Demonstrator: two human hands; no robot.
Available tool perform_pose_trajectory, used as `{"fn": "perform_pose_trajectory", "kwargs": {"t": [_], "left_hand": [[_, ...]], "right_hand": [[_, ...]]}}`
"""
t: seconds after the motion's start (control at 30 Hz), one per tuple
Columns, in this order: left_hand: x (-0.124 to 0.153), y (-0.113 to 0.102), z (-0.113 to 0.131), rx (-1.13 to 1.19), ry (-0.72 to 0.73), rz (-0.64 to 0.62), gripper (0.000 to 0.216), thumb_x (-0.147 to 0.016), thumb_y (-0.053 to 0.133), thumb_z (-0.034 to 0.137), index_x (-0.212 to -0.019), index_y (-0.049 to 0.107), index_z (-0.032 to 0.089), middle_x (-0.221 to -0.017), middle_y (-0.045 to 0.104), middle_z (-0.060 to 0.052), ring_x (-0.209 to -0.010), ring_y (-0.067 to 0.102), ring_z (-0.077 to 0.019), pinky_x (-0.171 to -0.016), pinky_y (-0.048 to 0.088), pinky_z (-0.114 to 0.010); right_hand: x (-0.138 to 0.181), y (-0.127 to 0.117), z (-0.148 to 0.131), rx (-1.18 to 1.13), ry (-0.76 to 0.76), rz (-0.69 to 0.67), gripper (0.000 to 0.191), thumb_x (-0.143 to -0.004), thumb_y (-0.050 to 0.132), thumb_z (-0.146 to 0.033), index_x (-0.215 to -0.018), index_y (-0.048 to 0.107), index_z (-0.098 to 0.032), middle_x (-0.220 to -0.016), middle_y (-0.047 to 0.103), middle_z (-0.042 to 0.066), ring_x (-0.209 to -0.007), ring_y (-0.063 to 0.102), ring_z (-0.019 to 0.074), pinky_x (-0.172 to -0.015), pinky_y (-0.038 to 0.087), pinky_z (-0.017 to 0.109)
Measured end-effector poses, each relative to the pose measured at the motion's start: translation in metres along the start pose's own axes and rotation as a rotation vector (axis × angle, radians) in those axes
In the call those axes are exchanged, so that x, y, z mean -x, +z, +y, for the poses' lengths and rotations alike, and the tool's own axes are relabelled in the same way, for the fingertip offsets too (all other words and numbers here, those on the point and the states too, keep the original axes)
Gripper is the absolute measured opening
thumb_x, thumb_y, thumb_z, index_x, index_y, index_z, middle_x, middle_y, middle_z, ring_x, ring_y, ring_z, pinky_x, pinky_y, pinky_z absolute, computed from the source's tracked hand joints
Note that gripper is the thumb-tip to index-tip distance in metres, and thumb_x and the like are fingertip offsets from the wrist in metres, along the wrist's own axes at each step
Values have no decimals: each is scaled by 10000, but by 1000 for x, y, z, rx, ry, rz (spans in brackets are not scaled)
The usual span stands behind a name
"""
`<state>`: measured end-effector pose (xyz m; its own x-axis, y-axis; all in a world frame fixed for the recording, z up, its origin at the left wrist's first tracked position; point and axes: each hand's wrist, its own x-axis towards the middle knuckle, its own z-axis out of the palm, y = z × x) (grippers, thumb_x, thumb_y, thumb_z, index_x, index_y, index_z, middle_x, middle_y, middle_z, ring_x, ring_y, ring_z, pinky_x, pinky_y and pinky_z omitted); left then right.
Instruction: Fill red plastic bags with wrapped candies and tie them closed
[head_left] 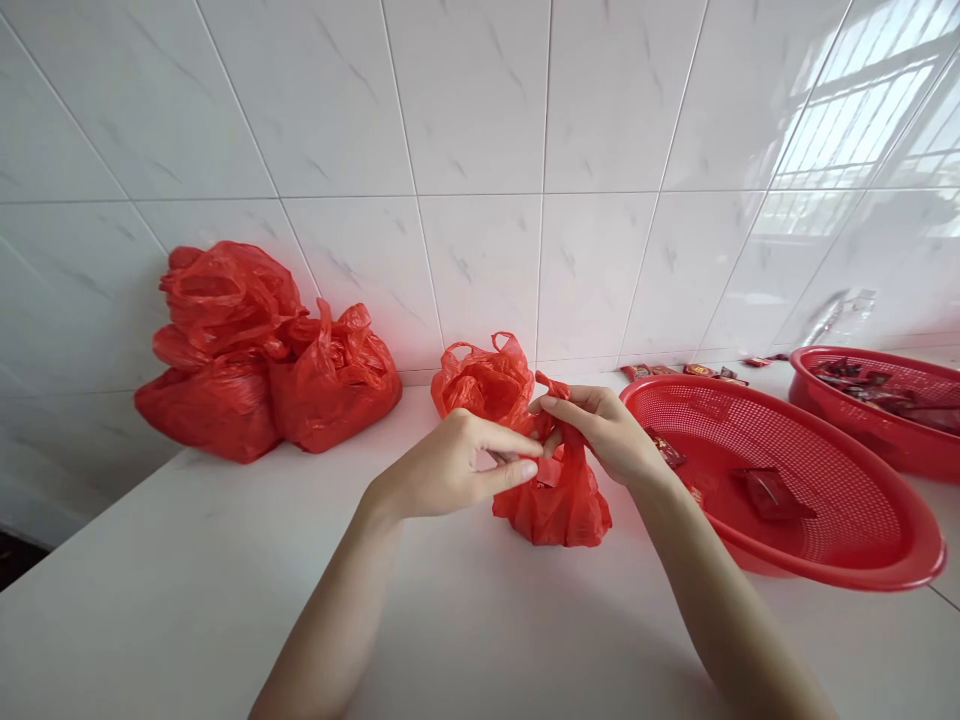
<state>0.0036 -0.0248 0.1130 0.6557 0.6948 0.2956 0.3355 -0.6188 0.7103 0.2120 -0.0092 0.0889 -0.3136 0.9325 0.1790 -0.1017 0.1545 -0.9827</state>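
A small red plastic bag (559, 510) stands on the white counter in front of me, with something inside that I cannot make out. My right hand (596, 425) is closed on one of its handles, and the gathered end sticks up above the fingers. From the left, my left hand (457, 465) reaches to the bag's upper edge, thumb and forefinger pinching at the plastic; the exact grip is partly hidden. Just behind the hands sits another red plastic bag (480, 385), its top open and its handles up.
Several filled red plastic bags (225, 400) are piled against the tiled wall at the left. To the right stands a large red mesh basket (862, 480) with a few wrapped packets (772, 493). Behind it are a second red basket (840, 410) and loose packets (697, 370) along the wall.
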Motion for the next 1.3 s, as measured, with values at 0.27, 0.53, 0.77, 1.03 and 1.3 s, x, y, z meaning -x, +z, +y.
{"fn": "perform_pose_trajectory", "kwargs": {"t": [0.27, 0.53, 0.77, 1.03, 1.3], "left_hand": [[-24, 11, -23, 372, 49, 269, 462, -823, 723, 267, -1269, 603, 248, -1252, 659, -77, -1238, 592, -265, -1055, 500, -438], [-32, 31, -26, 528, -27, 337, 655, -705, 712, 134, -1300, 498, 307, -1256, 550, -59, -1262, 548, -246, -1076, 471, -428], [-37, 34, -38, 659, -62, 78, 484, -750, 706, 140, -1208, 586, 244, -921, 617, -14, -797, 638, -150, -708, 542, -293], [-42, 31, -50, 558, -218, 86, 142, -820, 726, 333, -850, 730, 194, -819, 702, -21, -874, 657, -185, -871, 488, -342], [-45, 23, -54, 853, -212, 148, 166, -789, 723, 367, -746, 733, 206, -791, 653, -17, -783, 568, -162, -742, 457, -296]], "right_hand": [[7, 6, -8, 176, -96, 20, 362, -922, 638, -467, -1149, 655, -185, -759, 716, 6, -626, 735, 184, -648, 557, 301], [9, 12, -2, 392, -156, 152, 356, -961, 554, -457, -1197, 553, -191, -708, 671, -4, -549, 629, 146, -485, 453, 250], [14, 9, -6, 515, -262, 27, 184, -997, 498, -400, -972, 559, -228, -760, 637, -8, -592, 531, 119, -535, 414, 242], [14, 3, -7, 798, -324, 130, 180, -1008, 456, -316, -863, 523, -232, -715, 578, -20, -527, 419, 105, -516, 337, 236], [10, 6, -2, 762, -357, 63, 204, -1032, 427, -366, -1035, 592, -246, -993, 715, 63, -807, 660, 191, -666, 482, 291]]}}
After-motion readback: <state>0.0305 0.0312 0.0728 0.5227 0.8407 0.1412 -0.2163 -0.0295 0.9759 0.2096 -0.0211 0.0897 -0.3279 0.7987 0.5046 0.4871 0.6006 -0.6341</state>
